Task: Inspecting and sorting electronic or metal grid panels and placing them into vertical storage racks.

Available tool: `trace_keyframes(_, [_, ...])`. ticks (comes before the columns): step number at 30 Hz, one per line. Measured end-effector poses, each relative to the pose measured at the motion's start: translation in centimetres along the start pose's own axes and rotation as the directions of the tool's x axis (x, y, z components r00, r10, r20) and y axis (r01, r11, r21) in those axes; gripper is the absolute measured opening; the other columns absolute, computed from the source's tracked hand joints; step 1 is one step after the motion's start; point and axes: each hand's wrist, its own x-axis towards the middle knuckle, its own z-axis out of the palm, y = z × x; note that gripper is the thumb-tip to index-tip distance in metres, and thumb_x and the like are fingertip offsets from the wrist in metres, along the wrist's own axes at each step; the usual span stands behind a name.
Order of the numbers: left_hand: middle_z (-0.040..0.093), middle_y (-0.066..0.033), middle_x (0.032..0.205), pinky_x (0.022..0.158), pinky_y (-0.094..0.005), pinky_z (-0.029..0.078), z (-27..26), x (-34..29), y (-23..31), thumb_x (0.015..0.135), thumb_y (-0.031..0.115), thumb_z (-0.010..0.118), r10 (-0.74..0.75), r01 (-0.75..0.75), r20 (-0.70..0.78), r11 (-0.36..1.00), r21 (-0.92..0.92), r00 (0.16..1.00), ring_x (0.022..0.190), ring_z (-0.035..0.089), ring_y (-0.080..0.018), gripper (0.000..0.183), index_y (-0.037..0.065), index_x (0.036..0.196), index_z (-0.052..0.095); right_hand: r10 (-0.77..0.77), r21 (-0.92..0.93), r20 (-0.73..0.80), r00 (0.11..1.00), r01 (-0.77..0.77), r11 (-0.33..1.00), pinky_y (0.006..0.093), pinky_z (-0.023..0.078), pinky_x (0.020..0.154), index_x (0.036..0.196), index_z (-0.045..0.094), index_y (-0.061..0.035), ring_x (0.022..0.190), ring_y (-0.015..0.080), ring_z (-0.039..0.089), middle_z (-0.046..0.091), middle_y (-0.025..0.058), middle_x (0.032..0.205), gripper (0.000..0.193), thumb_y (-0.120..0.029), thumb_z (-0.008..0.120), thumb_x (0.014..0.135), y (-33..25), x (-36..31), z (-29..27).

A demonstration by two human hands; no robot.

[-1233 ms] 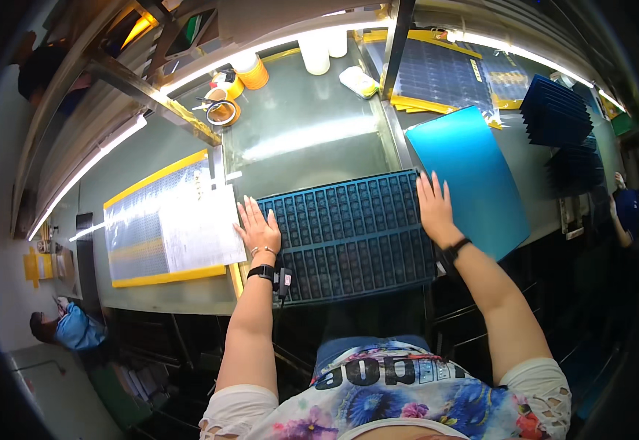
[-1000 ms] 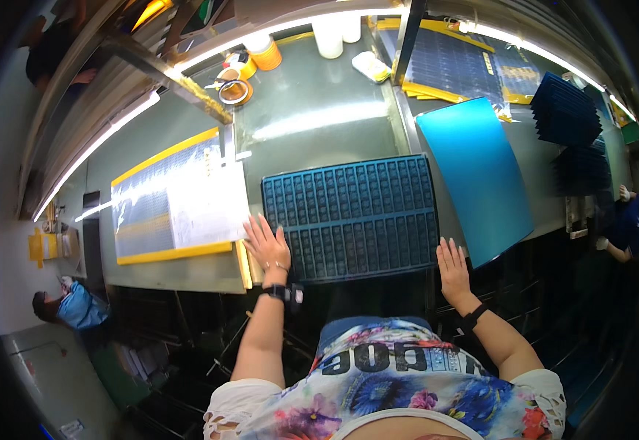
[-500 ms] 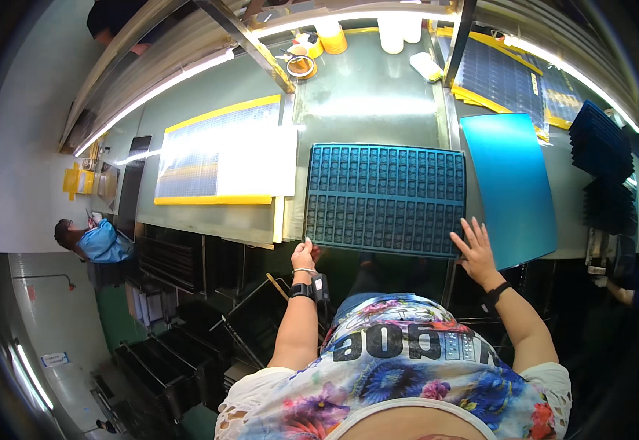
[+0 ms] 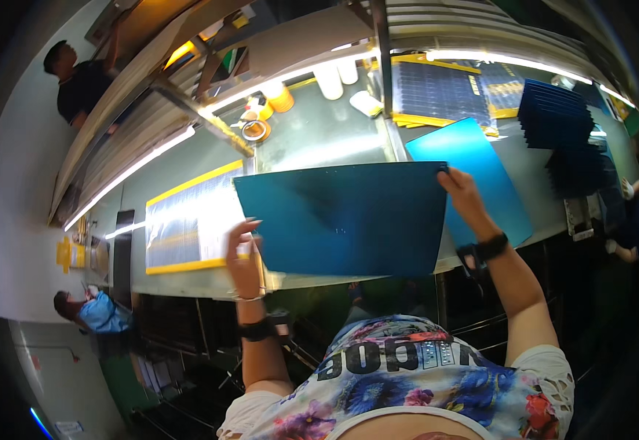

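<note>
A dark blue rectangular panel [image 4: 341, 220], its smooth face showing, is lifted and tilted above the front of the bench. My right hand [image 4: 462, 192] is closed on its upper right corner. Beside the panel's left edge is my left hand [image 4: 243, 253], fingers stretched and apart; whether they touch the edge I cannot tell. Behind my right hand, a brighter blue smooth sheet [image 4: 492, 176] lies on the bench. The panel's other face is hidden from me.
On the bench [image 4: 312, 143] stand a tape roll [image 4: 256, 130] and white cylinders [image 4: 327, 82]. Yellow-edged sheets lie left [image 4: 187, 220] and far right [image 4: 437, 92]. Dark blue panels [image 4: 554, 117] are stacked at right. People are at left [image 4: 105, 312], behind the shelf [image 4: 81, 88], and at the right edge.
The panel lay flat with its gridded face up; now it is raised with a smooth face showing. My right hand has moved up and closed on its corner. My left hand's fingers have opened.
</note>
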Motion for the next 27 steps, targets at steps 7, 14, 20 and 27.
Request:
trace_keyframes(7, [0.004,-0.0121,0.146,0.1,-0.0594,0.012,12.5,-11.5,-9.3,0.061,0.066,0.06,-0.482,0.003,0.413,0.654,0.756,0.773,0.133,0.002,-0.0352,0.1,0.022,0.139,0.018,-0.175,-0.51,-0.693,0.7,-0.303,0.805,0.041,0.038,0.085,0.103,0.053,-0.0037,0.099,0.0326,0.049,0.055,0.0145,0.102,0.041,-0.023,0.069,0.07,15.2,-7.2,-3.2])
trace_keyframes(14, [0.005,-0.011,0.146,0.1,-0.0593,0.013,14.3,-10.9,-8.9,0.062,0.069,0.057,-0.531,0.055,0.343,0.597,0.801,0.775,0.133,0.003,-0.0348,0.099,0.023,0.139,0.017,0.898,0.863,-0.026,0.439,-0.443,0.242,0.0281,0.04,0.055,0.075,0.055,-0.0114,0.062,0.0139,0.051,0.054,0.0017,0.069,0.029,-0.037,0.068,0.075,21.3,-15.1,-5.2])
trace_keyframes(20, [0.018,-0.0156,0.143,0.1,-0.0576,0.016,15.8,-8.2,-7.3,0.065,0.067,0.057,-0.534,-0.038,0.385,0.549,0.835,0.752,0.132,0.01,-0.0352,0.093,0.015,0.136,0.027,0.659,0.879,-0.332,0.675,-0.033,0.476,0.0324,0.047,0.067,0.094,0.055,-0.0049,0.074,0.0193,0.056,0.057,0.005,0.086,0.02,-0.019,0.061,0.082,15.7,-15.6,-8.1])
trace_keyframes(27, [0.036,-0.0154,0.135,0.102,-0.0495,0.022,23.0,-2.6,5.1,0.082,0.064,0.035,0.106,0.909,0.944,0.254,-0.33,0.313,0.126,0.03,-0.0308,0.077,0.007,0.133,0.031,0.121,0.147,-0.713,0.69,-0.021,0.989,0.0276,0.042,0.075,0.1,0.057,0.0065,0.084,0.0171,0.055,0.06,0.0093,0.095,0.023,-0.012,0.051,0.087,3.1,-22.1,-10.6])
